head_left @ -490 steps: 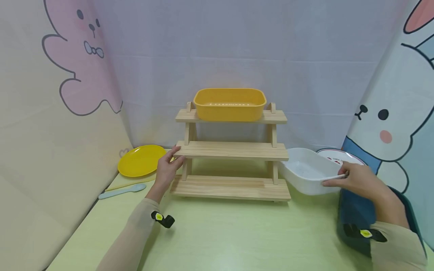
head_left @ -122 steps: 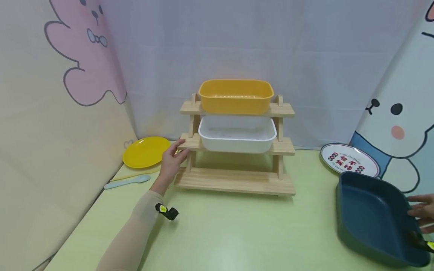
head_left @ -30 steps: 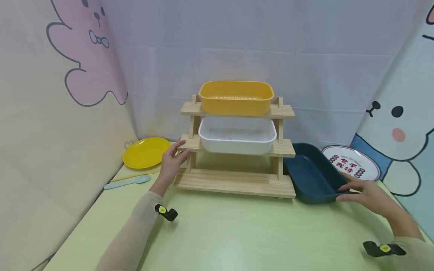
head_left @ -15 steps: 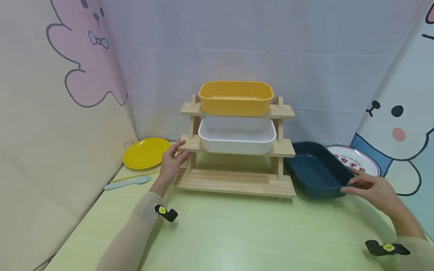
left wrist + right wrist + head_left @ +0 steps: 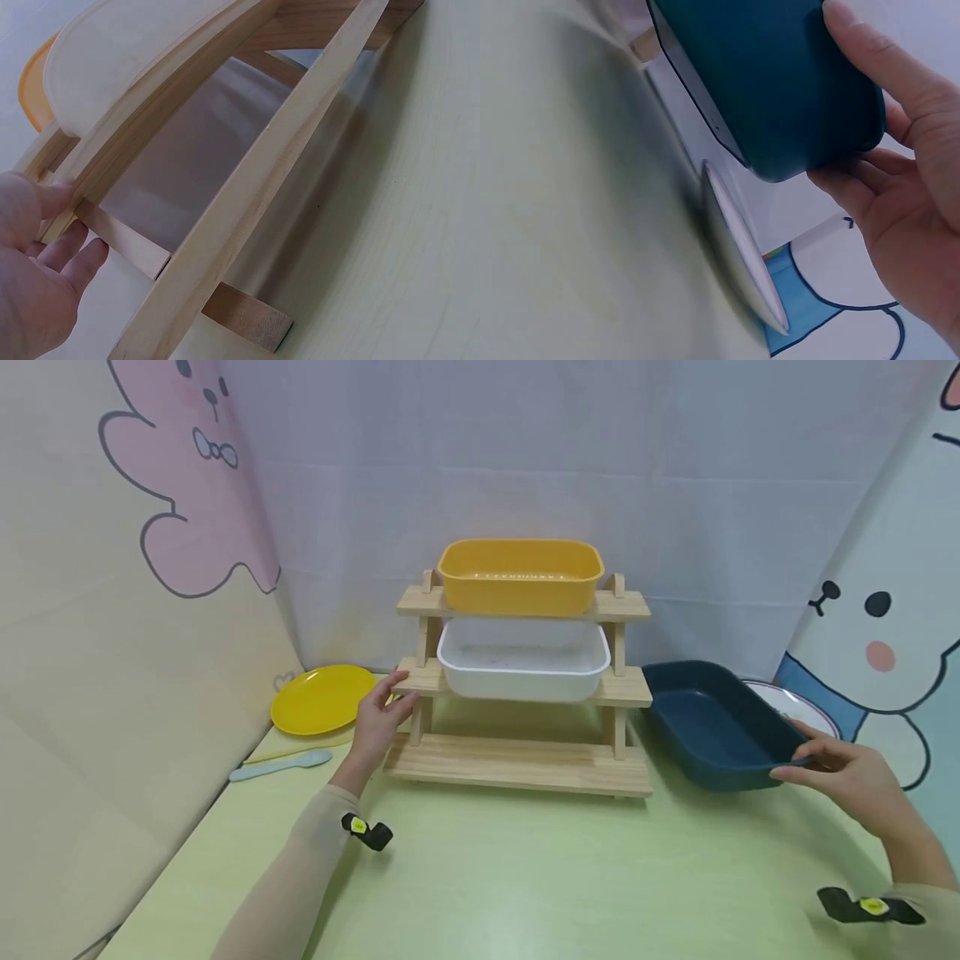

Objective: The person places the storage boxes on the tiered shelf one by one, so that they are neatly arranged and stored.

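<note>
My left hand (image 5: 377, 727) grips the left end of the middle tier of a three-tier wooden shelf (image 5: 517, 764), thumb above the board and fingers below in the left wrist view. My right hand (image 5: 851, 777) holds a dark teal rectangular baking dish (image 5: 720, 718) by its right end. In the right wrist view, the dish's underside (image 5: 757, 82) is off the table, with a shadow below. A white baking dish (image 5: 523, 681) sits on the middle tier, and a yellow one (image 5: 521, 593) on the top tier. The bottom tier is bare.
Right of the shelf, a white plate with a dark rim (image 5: 802, 703) is partly hidden behind the teal dish and right hand. At the left lie a yellow plate (image 5: 322, 700) and a pale blue spoon (image 5: 281, 765). Printed cloth walls enclose the table (image 5: 495, 877).
The white dish, earlier in my right hand, now stands on the middle tier. The teal dish has come from the right front to beside the shelf, lately shifting slightly right. My left hand stays put.
</note>
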A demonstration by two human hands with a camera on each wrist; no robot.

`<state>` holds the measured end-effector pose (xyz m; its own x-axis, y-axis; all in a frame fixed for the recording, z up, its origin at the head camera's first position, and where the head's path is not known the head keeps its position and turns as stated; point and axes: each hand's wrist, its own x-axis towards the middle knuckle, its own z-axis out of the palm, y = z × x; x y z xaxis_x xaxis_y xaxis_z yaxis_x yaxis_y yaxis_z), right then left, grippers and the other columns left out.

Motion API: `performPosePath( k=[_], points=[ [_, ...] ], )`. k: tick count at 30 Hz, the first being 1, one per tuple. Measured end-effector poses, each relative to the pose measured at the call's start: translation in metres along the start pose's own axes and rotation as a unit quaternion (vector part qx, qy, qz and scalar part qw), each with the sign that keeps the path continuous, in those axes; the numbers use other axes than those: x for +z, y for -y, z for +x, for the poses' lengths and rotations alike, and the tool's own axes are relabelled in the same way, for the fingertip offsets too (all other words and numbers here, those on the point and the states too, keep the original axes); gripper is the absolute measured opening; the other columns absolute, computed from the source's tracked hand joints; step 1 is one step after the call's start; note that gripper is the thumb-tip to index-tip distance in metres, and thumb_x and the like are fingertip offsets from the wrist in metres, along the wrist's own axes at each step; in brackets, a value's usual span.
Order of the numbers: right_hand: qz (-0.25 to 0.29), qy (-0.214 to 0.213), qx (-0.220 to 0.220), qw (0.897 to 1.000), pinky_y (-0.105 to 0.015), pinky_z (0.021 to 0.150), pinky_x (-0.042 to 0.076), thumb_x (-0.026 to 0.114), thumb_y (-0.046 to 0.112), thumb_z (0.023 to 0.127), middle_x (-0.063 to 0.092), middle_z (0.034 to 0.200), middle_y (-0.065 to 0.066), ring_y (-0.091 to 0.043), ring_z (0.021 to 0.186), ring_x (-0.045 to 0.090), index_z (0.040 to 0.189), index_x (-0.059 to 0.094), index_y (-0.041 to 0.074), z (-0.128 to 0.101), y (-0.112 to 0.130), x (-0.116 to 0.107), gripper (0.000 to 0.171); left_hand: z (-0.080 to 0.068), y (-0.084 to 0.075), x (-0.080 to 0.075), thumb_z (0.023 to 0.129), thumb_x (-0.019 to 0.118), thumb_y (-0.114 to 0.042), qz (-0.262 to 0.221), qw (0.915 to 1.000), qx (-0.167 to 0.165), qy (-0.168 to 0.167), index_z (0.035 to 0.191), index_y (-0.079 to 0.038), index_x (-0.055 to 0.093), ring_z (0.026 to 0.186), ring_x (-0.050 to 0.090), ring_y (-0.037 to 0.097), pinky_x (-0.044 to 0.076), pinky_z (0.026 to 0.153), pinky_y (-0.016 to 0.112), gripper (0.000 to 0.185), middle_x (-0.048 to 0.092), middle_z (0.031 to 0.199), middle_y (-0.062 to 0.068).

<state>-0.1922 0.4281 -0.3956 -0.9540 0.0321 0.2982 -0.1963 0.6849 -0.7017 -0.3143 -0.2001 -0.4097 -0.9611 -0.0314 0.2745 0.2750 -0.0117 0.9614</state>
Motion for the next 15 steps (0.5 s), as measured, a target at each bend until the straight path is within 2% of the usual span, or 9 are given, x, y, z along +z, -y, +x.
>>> performPosePath(
  k=[1, 5, 6, 7, 9, 12, 15],
  points=[
    [0.007, -0.009, -0.004, 1.0, -0.008, 0.062, 0.044, 0.083, 0.016, 0.084, 0.049, 0.133, 0.031, 0.013, 0.087, 0.054, 0.095, 0.064, 0.001, 0.0, 0.002, -0.003, 0.026, 0.0, 0.0, 0.0, 0.097, 0.067, -0.009, -0.001, 1.0, 0.0, -0.001, 0.14, -0.005, 0.054, 0.127, 0.056, 0.033, 0.054, 0.092, 0.028, 0.046, 0.029, 0.163, 0.001],
    [0.031, -0.054, -0.024, 0.998, -0.005, 0.063, 0.042, 0.078, 0.002, 0.086, 0.048, 0.143, 0.023, 0.016, 0.093, 0.053, 0.094, 0.063, -0.002, -0.002, 0.005, -0.015, 0.018, 0.001, -0.001, 0.0, 0.096, 0.067, -0.01, 0.0, 1.0, 0.0, -0.002, 0.14, -0.007, 0.055, 0.126, 0.057, 0.033, 0.054, 0.092, 0.027, 0.046, 0.029, 0.163, 0.001],
    [0.04, -0.063, -0.037, 0.997, -0.003, 0.065, 0.04, 0.076, -0.002, 0.087, 0.04, 0.148, 0.024, 0.016, 0.098, 0.051, 0.094, 0.062, -0.002, -0.003, 0.005, -0.018, 0.015, 0.001, -0.001, 0.0, 0.096, 0.068, -0.01, 0.001, 1.0, 0.0, -0.001, 0.141, -0.007, 0.055, 0.126, 0.057, 0.032, 0.054, 0.092, 0.027, 0.046, 0.029, 0.163, 0.0],
    [0.049, -0.076, -0.052, 0.995, -0.004, 0.066, 0.04, 0.073, -0.008, 0.087, 0.041, 0.149, 0.021, 0.014, 0.099, 0.051, 0.093, 0.062, -0.002, -0.003, 0.004, -0.02, 0.014, 0.001, -0.001, 0.0, 0.096, 0.068, -0.009, -0.001, 1.0, -0.001, -0.002, 0.14, -0.007, 0.055, 0.125, 0.058, 0.032, 0.054, 0.092, 0.027, 0.046, 0.029, 0.163, 0.0],
    [0.071, -0.092, -0.088, 0.989, -0.003, 0.076, 0.04, 0.066, -0.017, 0.087, 0.041, 0.151, 0.016, 0.01, 0.117, 0.047, 0.093, 0.061, -0.003, -0.005, 0.002, -0.024, 0.016, 0.0, -0.001, -0.001, 0.096, 0.068, -0.01, 0.004, 1.0, 0.0, 0.0, 0.141, -0.007, 0.055, 0.125, 0.058, 0.032, 0.054, 0.092, 0.026, 0.046, 0.028, 0.163, -0.001],
    [0.164, -0.086, -0.15, 0.971, -0.006, 0.086, 0.039, 0.055, -0.026, 0.087, 0.041, 0.153, 0.008, -0.002, 0.13, 0.042, 0.095, 0.06, -0.007, -0.004, -0.003, -0.03, 0.021, 0.0, 0.001, -0.002, 0.097, 0.068, -0.012, 0.01, 0.9999, 0.003, 0.002, 0.141, -0.007, 0.054, 0.125, 0.057, 0.033, 0.054, 0.092, 0.027, 0.047, 0.027, 0.164, 0.001],
    [0.281, -0.034, -0.205, 0.937, -0.01, 0.097, 0.041, 0.047, -0.028, 0.09, 0.038, 0.157, -0.001, -0.009, 0.135, 0.043, 0.1, 0.06, -0.012, -0.001, -0.009, -0.039, 0.023, 0.0, 0.002, -0.002, 0.097, 0.067, -0.012, 0.01, 0.9999, 0.005, 0.002, 0.142, -0.006, 0.053, 0.126, 0.056, 0.034, 0.054, 0.092, 0.027, 0.048, 0.025, 0.164, 0.003]
  ],
)
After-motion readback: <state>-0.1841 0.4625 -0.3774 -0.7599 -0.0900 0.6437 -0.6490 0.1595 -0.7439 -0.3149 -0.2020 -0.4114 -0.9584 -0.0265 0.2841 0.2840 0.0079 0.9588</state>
